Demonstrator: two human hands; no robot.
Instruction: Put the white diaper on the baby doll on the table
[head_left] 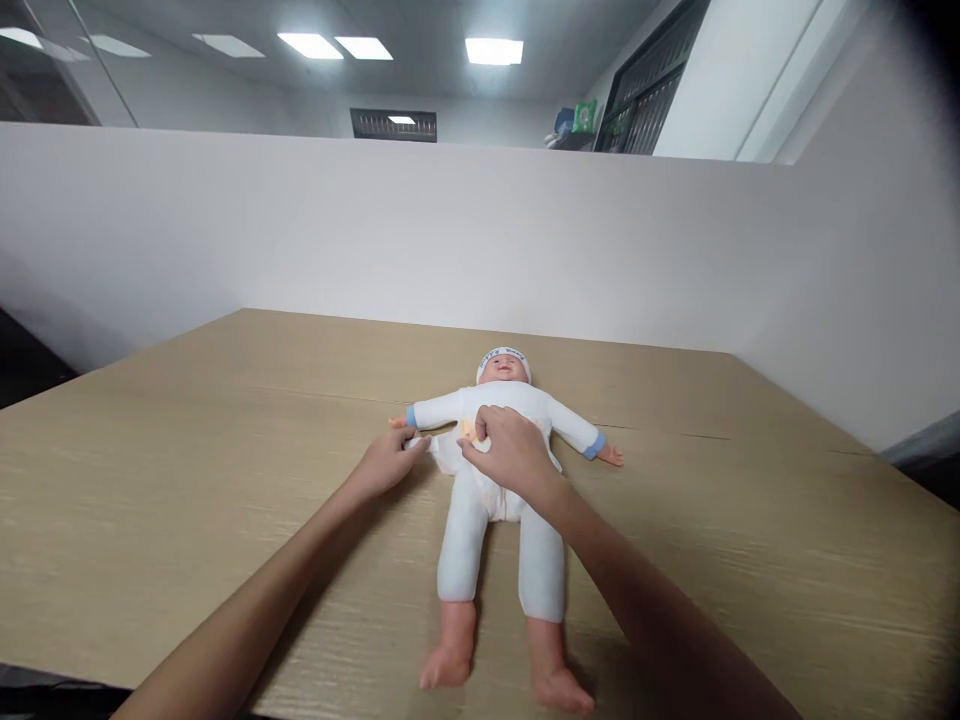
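A baby doll (495, 530) in a white suit with blue cuffs and a white headband lies on its back on the wooden table (187, 480), head away from me, arms spread. A white diaper (450, 455) sits around its waist. My left hand (386, 462) pinches the diaper's side tab at the doll's left-hand side, fingers closed on it. My right hand (510, 452) rests on the doll's belly, fingers curled and pressing the diaper's front against the body.
A white partition wall (375, 230) runs behind the table and along its right side. The table's near edge is at the bottom left. Ceiling lights and a dark shelf show above the partition.
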